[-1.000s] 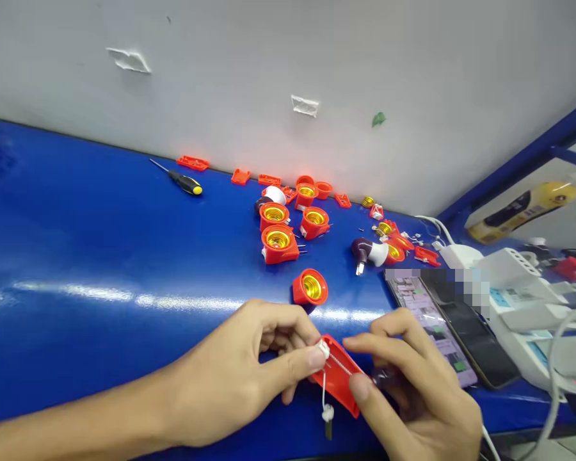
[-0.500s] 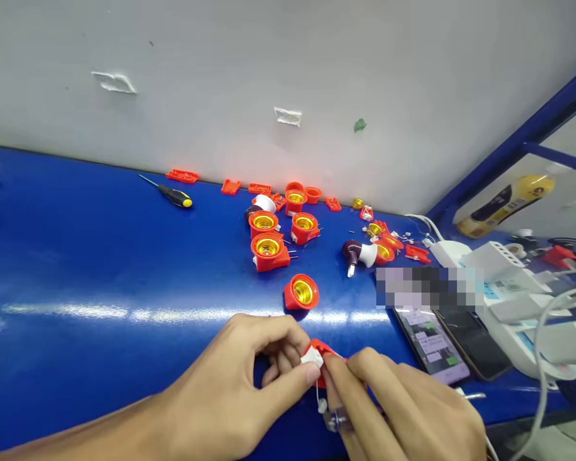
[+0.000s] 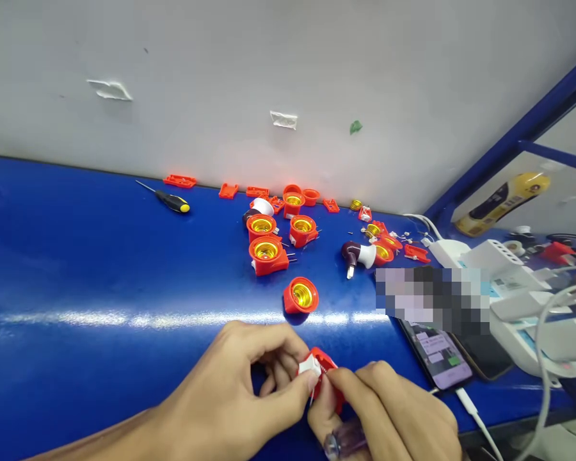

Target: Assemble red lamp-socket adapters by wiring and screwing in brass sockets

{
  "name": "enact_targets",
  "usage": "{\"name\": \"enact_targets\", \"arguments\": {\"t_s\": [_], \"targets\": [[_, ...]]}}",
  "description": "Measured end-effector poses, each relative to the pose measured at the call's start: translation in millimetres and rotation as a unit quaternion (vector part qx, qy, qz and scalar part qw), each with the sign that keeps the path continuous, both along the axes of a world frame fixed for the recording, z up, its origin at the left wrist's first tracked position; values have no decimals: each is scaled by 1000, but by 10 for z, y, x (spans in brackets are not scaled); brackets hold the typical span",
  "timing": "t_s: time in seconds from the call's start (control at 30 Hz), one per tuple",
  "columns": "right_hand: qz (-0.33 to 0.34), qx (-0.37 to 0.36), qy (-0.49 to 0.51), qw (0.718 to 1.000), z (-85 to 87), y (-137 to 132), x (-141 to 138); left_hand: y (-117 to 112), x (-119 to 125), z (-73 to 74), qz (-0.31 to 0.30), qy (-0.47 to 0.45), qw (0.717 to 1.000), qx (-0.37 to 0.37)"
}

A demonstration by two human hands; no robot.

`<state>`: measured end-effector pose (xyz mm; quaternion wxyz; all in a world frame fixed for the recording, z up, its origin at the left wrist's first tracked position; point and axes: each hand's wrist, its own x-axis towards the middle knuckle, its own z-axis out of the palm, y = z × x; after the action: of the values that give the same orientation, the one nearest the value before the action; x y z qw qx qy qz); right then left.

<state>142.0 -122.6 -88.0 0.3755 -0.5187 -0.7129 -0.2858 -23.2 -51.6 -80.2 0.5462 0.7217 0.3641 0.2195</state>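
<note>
Closer together, left hand (image 3: 230, 384) and right hand (image 3: 388, 410) pinch a mostly hidden red lampholder part (image 3: 330, 387), purple handle (image 3: 344, 440) cut off below.

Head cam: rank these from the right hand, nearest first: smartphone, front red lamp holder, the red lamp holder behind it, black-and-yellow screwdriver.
From the right hand:
1. Smartphone: to the hand's right.
2. Front red lamp holder: ahead and left of the hand.
3. Red lamp holder behind it: farther left, in the cluster.
4. Black-and-yellow screwdriver: far left, at the back.
</note>
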Motion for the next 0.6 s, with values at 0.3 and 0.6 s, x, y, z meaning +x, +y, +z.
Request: {"name": "enact_targets", "arguments": {"t_s": [0.3, 0.6], "targets": [[-36, 7, 30, 999, -82, -43, -71, -11, -15, 16, -12, -7, 1000, -6], [2, -39, 120, 992, -72, -47, 45, 25, -9, 38, 10, -26, 999, -42]]}}
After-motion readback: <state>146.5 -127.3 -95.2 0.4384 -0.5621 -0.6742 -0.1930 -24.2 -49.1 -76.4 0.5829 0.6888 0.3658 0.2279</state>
